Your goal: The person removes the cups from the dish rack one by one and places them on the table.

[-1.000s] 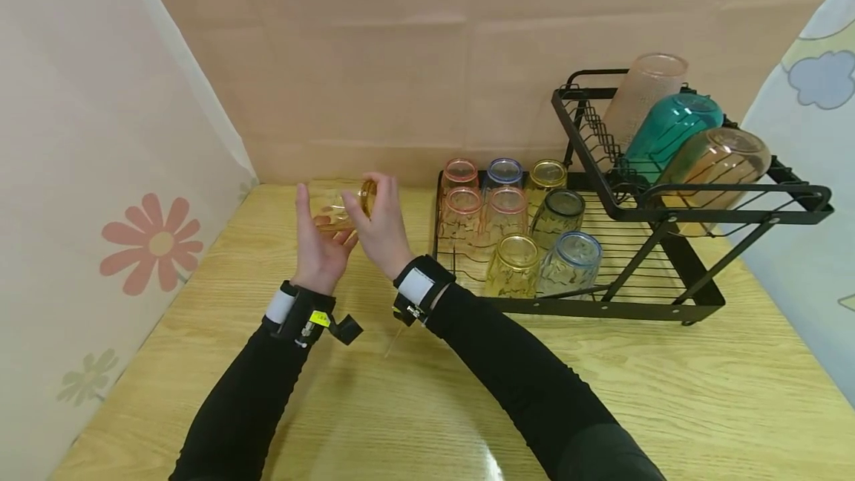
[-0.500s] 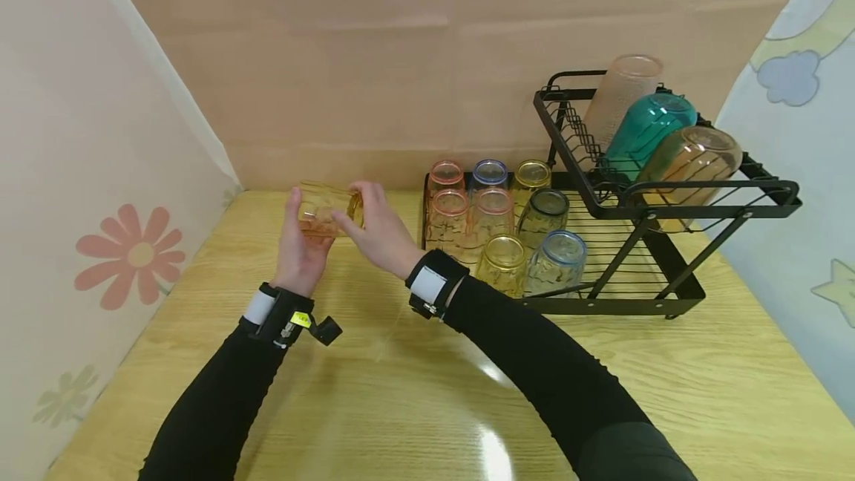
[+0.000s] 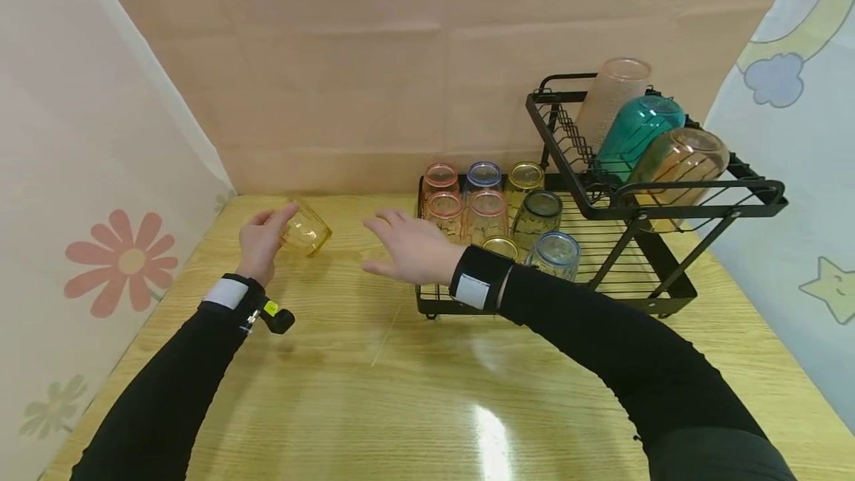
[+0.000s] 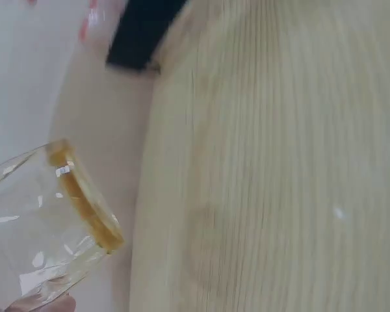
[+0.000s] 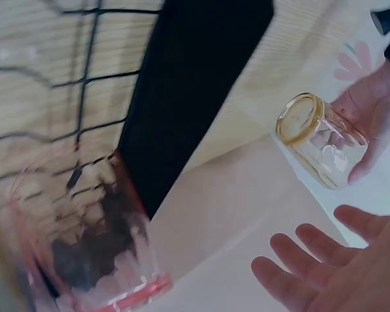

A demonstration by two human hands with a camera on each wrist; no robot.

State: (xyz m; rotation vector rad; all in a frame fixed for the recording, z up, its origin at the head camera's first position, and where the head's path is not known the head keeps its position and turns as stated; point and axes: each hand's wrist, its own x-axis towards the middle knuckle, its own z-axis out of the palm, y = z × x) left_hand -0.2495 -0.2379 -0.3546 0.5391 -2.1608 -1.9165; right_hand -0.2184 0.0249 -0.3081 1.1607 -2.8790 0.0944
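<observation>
My left hand (image 3: 259,245) holds a clear amber glass tumbler (image 3: 307,231) by its side, thumb and fingers around it near one end. The tumbler tilts over the left part of the table, its thick amber base toward the right and down. In the left wrist view that base edge of the tumbler (image 4: 84,201) shows, with fingertips at the bottom corner. My right hand (image 3: 413,247) is spread, palm down, between the tumbler and the rack, with nothing in it. The right wrist view has its extended fingers below the tumbler (image 5: 322,143), apart from it.
A black two-tier dish rack (image 3: 601,304) stands on the wooden table (image 3: 374,407) at right. Its lower tier bears several upside-down tumblers, including a red-rimmed one (image 3: 444,206) and a blue-tinted one (image 3: 557,251). On its upper tier lean a pink, a teal (image 3: 637,136) and an amber glass.
My right hand has let go of the tumbler and moved right toward the rack, fingers spreading. My left hand has shifted left and turned, tilting the tumbler. The head view has shifted slightly.
</observation>
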